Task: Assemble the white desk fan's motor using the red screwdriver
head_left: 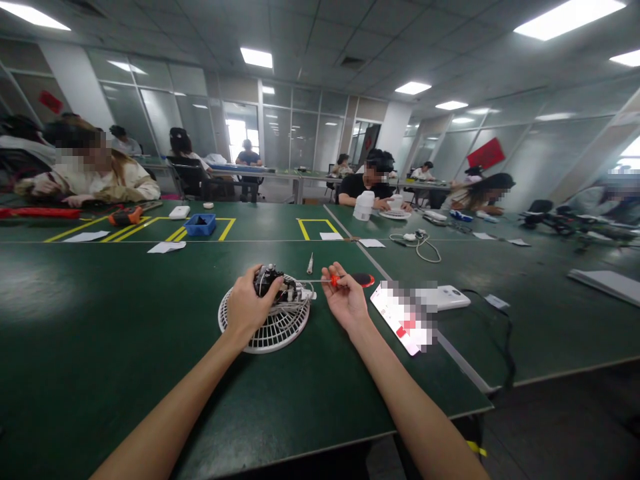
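A white round fan grille (270, 339) lies on the green table, with a black fan motor (287, 291) and its wiring on top. My left hand (249, 300) is wrapped round the motor's left side. My right hand (346, 300) grips a screwdriver (363, 280) with a red and black handle, its shaft pointing left. The shaft's tip is at the motor's right part; whether it sits in a screw I cannot make out. Just beyond, a small pale pointed part (311, 264) lies on the table.
To the right are a lit phone (397, 320) and a white device (447, 297) with a black cable. A blue bin (201, 225) and an orange tape measure (125, 215) stand at the far left. Across the table a person (373, 183) handles white parts. A white cable (425, 247) lies at the back right.
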